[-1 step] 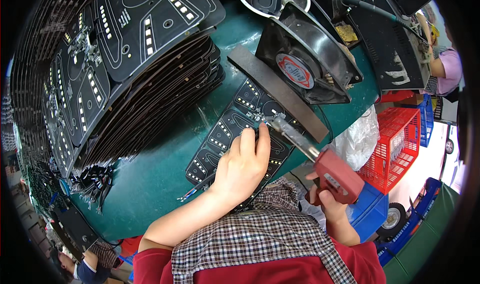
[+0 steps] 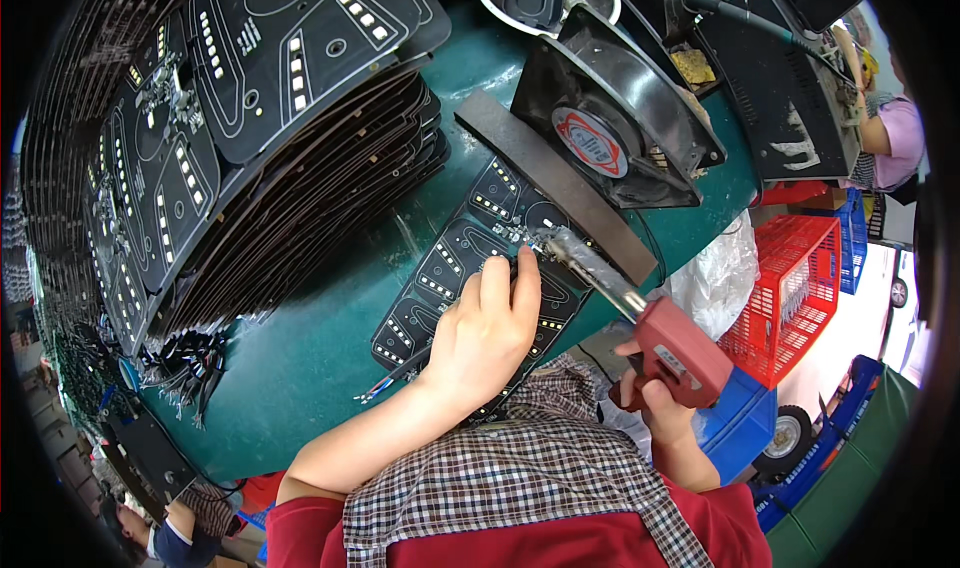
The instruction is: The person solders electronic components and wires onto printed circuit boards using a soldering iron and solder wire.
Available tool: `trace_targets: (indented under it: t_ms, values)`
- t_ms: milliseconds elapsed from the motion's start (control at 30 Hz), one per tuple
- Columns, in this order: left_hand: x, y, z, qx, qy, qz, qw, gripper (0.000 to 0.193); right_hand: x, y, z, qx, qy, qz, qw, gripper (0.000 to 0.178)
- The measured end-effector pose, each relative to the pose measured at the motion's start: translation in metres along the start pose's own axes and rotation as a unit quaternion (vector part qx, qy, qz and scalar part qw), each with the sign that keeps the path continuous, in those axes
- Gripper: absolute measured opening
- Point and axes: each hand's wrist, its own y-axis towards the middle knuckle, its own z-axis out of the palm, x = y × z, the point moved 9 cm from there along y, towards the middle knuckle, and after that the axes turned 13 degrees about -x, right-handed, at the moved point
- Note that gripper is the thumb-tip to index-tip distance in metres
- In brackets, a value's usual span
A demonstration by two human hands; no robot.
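Note:
A black circuit board [image 2: 440, 286] with rows of small white LEDs lies on the green bench in front of me. My left hand [image 2: 482, 333] rests over it, finger and thumb pinched on the end of a thin wire cable near the components. The cable's other end [image 2: 378, 388], with loose coloured wires, sticks out beside my wrist. In my right hand [image 2: 655, 398] is a red soldering gun [image 2: 684, 353]. Its barrel slants up to the left, and the tip is at the components right beside my left fingertips; exact contact is too small to tell.
A tall stack of black LED boards [image 2: 300, 148] fills the left. Beyond the board lie a dark metal bar [image 2: 560, 188] and a black fan [image 2: 620, 108]. Bundled wires [image 2: 195, 363] lie at lower left. A red crate [image 2: 790, 298] stands off the bench at right; other people are nearby.
The soldering gun and its tip have shifted slightly to the right with my right hand. My left hand and the board have stayed put.

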Motion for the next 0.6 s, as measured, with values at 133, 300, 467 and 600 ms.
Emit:
trace_targets:
  t_ms: [133, 300, 467, 600]
  values:
    - [-0.001, 0.001, -0.001, -0.002, 0.006, 0.003, 1.000, 0.048, 0.016, -0.001, 0.000, -0.022, 0.069, -0.067, 0.995, 0.068]
    - [-0.006, 0.003, -0.007, -0.046, 0.037, 0.066, 0.996, 0.045, 0.004, -0.003, -0.005, -0.001, 0.016, -0.049, 0.999, 0.074]
    - [-0.006, 0.003, -0.007, -0.048, 0.033, 0.064, 0.996, 0.044, 0.014, 0.000, -0.001, -0.055, -0.049, -0.086, 0.994, 0.058]
    - [-0.008, 0.004, -0.008, -0.031, 0.062, 0.068, 0.995, 0.041, -0.010, -0.005, -0.018, -0.042, -0.096, -0.067, 0.992, 0.069]
